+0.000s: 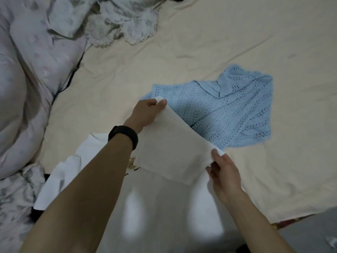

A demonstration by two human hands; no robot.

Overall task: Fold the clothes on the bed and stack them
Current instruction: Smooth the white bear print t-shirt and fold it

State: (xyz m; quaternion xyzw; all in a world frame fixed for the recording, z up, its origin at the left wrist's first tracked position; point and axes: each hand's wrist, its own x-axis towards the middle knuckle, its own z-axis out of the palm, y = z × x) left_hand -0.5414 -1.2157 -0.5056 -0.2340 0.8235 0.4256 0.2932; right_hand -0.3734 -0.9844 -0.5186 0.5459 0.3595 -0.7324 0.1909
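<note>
**Both hands on white tee flap, blue top beside it**

Head view: white tee [169, 150] lies on the bed [237, 42] at the near edge, right in front of the person. One flap of it is lifted off the rest and pulled taut between both hands. L hand [145, 114] pinches the flap's far corner, thumb on top, fingers curled under. R hand [224, 172] grips the near-right corner, fingers curled round the edge. Black band [123, 136] on L wrist. Small dark print shows on the tee just below the flap, too small to read.

Blue knit top [228, 110] lies flat on the sheet beyond the tee, neckline facing up. The raised flap covers its near-left edge, so can't tell if they touch.

Pale duvet [27, 88] is bunched along the left side. Lace-trimmed floral cloth [124, 24] is crumpled at the far left, well apart from both tops. Sth black [38, 214] pokes out beside the tee's left edge. Floor [310, 232] shows at bottom right.
</note>
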